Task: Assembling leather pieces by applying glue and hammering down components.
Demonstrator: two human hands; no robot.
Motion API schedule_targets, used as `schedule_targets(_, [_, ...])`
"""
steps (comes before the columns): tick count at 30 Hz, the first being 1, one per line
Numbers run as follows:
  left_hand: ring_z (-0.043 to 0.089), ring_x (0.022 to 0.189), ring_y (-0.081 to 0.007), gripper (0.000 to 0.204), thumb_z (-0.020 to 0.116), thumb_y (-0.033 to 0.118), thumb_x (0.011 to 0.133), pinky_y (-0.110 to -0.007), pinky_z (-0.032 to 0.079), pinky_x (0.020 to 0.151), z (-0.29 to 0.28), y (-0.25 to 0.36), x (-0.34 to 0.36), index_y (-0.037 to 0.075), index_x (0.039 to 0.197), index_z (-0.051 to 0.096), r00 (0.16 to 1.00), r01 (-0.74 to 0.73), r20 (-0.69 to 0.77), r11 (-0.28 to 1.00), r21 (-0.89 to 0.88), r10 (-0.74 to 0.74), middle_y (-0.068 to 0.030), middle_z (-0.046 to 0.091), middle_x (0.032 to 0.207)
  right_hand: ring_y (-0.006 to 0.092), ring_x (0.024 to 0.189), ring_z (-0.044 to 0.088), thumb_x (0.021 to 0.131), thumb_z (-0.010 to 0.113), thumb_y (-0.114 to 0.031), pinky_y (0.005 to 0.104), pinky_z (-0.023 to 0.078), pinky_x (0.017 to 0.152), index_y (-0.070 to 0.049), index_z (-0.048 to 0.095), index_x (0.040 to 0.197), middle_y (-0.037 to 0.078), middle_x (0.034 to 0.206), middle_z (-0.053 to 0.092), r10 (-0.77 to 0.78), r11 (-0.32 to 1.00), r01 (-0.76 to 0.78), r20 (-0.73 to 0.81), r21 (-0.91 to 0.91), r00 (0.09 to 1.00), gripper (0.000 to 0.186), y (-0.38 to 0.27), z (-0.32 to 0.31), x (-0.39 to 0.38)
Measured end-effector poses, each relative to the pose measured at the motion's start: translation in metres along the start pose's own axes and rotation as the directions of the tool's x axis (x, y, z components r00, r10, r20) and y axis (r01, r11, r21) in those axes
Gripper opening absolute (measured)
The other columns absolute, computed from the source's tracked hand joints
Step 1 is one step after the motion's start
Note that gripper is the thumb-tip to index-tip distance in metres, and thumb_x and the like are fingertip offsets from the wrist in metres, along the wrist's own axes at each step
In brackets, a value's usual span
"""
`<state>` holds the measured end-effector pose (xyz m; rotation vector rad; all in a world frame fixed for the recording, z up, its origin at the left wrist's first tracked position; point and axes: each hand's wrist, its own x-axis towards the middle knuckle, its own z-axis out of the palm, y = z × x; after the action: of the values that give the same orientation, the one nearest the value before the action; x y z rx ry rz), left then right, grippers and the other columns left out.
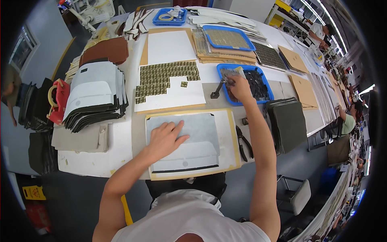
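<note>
My left hand [165, 137] rests with fingers spread on a pale blue-grey, dark-edged panel [199, 129], which lies on a white board with a yellow taped border [234, 143]. My right hand [239, 86] has curled fingers at the left of a blue tray [270, 92] holding dark small pieces [257, 84], by a grey and pale item; what it grips is too hidden to name. A dark tool with a square end [215, 94] juts leftward from beside that hand. Behind the board, small patterned squares [161, 74] cover part of a white sheet. Black pliers [244, 147] lie right of the board.
Stacked panels [90, 94], a red tape dispenser [60, 105] and grey boards [70, 139] are at left; dark panels [287, 127] and brown boards [302, 90] at right. More blue trays [169, 22] stand at the back. Co-workers [346, 121] and a chair [300, 195] are rightward.
</note>
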<state>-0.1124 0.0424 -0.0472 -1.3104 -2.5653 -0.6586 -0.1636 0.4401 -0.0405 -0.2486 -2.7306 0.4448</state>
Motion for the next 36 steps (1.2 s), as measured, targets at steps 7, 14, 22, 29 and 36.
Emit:
schedule_targets(7, [0.059,0.077,-0.0217,0.053,0.076,0.041,0.086,-0.036,0.052,0.061,-0.006,0.004,-0.009,0.006,0.126,0.071,0.997,0.044,-0.065,0.998,0.048,-0.040,-0.0037,0.059,0.083,0.0390,0.096,0.072,0.079,0.078,-0.014,0.0449,0.057,0.089,-0.009,0.080,0.104,0.019,0.098,0.075,0.142,0.990,-0.143,0.071,0.016,0.987,0.025,0.001,-0.004,0.001])
schedule_targets(14, [0.061,0.076,-0.0228,0.045,0.077,0.036,0.086,-0.038,0.053,0.062,-0.002,-0.002,-0.006,0.011,0.123,0.072,0.993,0.083,-0.076,0.993,-0.079,-0.089,-0.0032,0.060,0.081,0.0342,0.079,0.074,0.086,0.074,-0.018,0.0441,0.059,0.079,-0.004,0.079,0.094,0.019,0.085,0.075,0.113,0.991,-0.124,-0.169,-0.058,0.979,0.017,0.014,-0.013,-0.004])
schedule_targets(22, [0.063,0.076,-0.0237,0.034,0.075,0.029,0.088,-0.038,0.053,0.064,-0.003,-0.009,-0.010,0.010,0.116,0.074,0.983,0.156,-0.071,0.976,-0.153,-0.168,-0.0040,0.063,0.081,0.0171,0.075,0.072,0.096,0.066,-0.003,0.0286,0.062,0.070,0.007,0.069,0.115,0.011,0.094,0.073,0.532,0.126,-0.177,0.084,0.976,0.842,0.021,-0.066,-0.063,-0.048])
schedule_targets(29, [0.064,0.082,-0.0263,0.032,0.073,0.027,0.090,-0.040,0.053,0.069,-0.008,-0.011,-0.002,0.009,0.116,0.075,0.982,0.180,-0.017,0.965,-0.190,-0.187,-0.0058,0.065,0.082,0.0185,0.080,0.074,0.092,0.070,0.004,0.0291,0.062,0.075,0.007,0.071,0.108,0.014,0.096,0.074,0.261,0.065,-0.332,0.305,0.941,0.916,0.016,-0.149,-0.021,-0.096])
schedule_targets(36, [0.064,0.081,-0.0248,0.031,0.076,0.027,0.087,-0.039,0.053,0.069,-0.005,-0.013,-0.004,0.009,0.112,0.076,0.971,0.223,-0.044,0.955,-0.194,-0.236,-0.0043,0.066,0.082,0.0138,0.087,0.072,0.082,0.076,0.008,0.0247,0.058,0.078,0.005,0.075,0.097,0.010,0.103,0.074,0.015,0.371,-0.342,0.362,0.864,0.932,0.015,-0.164,0.023,-0.114])
